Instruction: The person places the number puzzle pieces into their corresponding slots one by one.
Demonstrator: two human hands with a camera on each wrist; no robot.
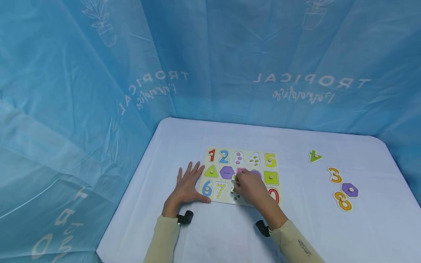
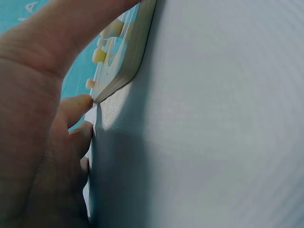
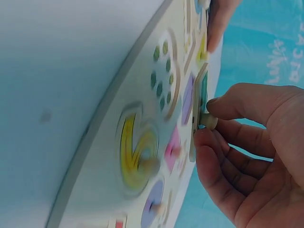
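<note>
Taking the board as a dial with twelve at its far edge, the person's left hand (image 1: 187, 188) lies at eight o'clock, spread, its thumb at the board's near-left corner and its forefinger by the left edge, probably to keep the board from sliding. The pale, flat, wood-edged puzzle board (image 1: 227, 200) rests on a white-covered table (image 1: 190, 137); its uncovered hexagonal purple recess (image 1: 227, 173) sits at nine, and a white recess printed with yellow dots (image 1: 220, 190) at eight, both without a knobbed piece. Over the board's middle, a thin, flat, green-faced piece with a pale knob (image 3: 197, 99) hangs from the right hand (image 1: 251, 186), whose thumb and fingers pinch the knob, presumably because that leaves the piece's rim free. Its figure cannot be told edge-on, nor whether it touches the board. The right forearm lies toward five, which keeps it off the left hand. Farther right, well apart from the board, lie a green number 4 (image 1: 315, 156) between two and three, an orange number 3 (image 1: 336, 177) at three, then an orange number 8 (image 1: 343, 200) and a purple hexagon piece (image 1: 350, 190) just past three, all knob up, seemingly for easy pinching.
</note>
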